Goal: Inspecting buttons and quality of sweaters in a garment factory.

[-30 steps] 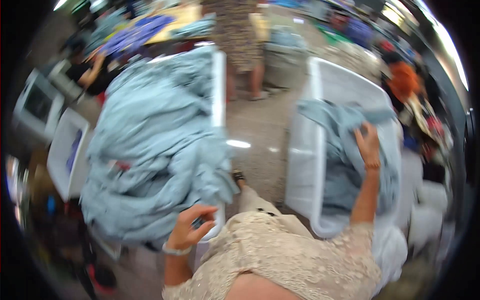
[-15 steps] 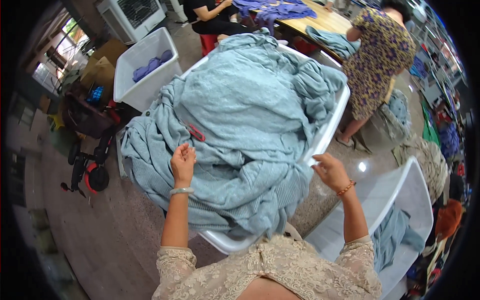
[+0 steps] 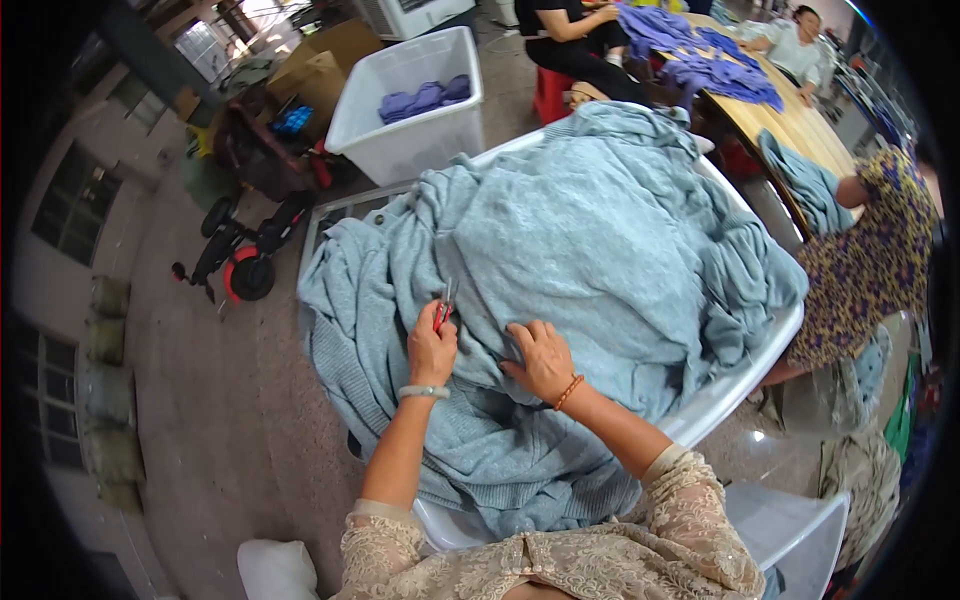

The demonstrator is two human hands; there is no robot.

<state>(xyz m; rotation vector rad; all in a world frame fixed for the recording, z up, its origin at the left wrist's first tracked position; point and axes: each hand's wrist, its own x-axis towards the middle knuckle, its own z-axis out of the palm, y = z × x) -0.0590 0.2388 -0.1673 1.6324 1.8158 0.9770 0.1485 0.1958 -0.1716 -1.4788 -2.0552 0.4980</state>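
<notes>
Centrally, one large white bin [image 3: 740, 385], heaped above its rim with pale blue-grey knit garments [image 3: 600, 240]; folds and ribbed edges spilling over on the left and near sides, bare rim showing along the right and at the near corner. Left hand [image 3: 432, 352] over the near-left part of the heap, closed round small red-handled snips [image 3: 443, 316], blades toward the far side; on the cloth or just above it, cannot tell which. Right hand [image 3: 542, 362] just to the right, touching the heap, fingers spread and loosely bent, thumb apart; any pinch on the knit beneath, cannot tell.

Far left, just beyond the heap: smaller white bin [image 3: 375, 145], a little purple cloth [image 3: 425, 100] lying inside, much bare wall around it. Behind it, brown cardboard box [image 3: 315, 85], contents hidden. Near right: another white bin [image 3: 780, 520], partly cut off by the view and the lace sleeve [image 3: 700, 510]; only a sliver of blue-grey cloth visible at its near end.

Right side: translucent sack [image 3: 815, 400], blue cloth [image 3: 872, 365] inside, beside a person in a patterned dress [image 3: 860, 275]. Far right: wooden table [image 3: 820, 130], purple garments [image 3: 690, 60] across it, one blue-grey garment [image 3: 805, 185] draped at the near edge.
</notes>
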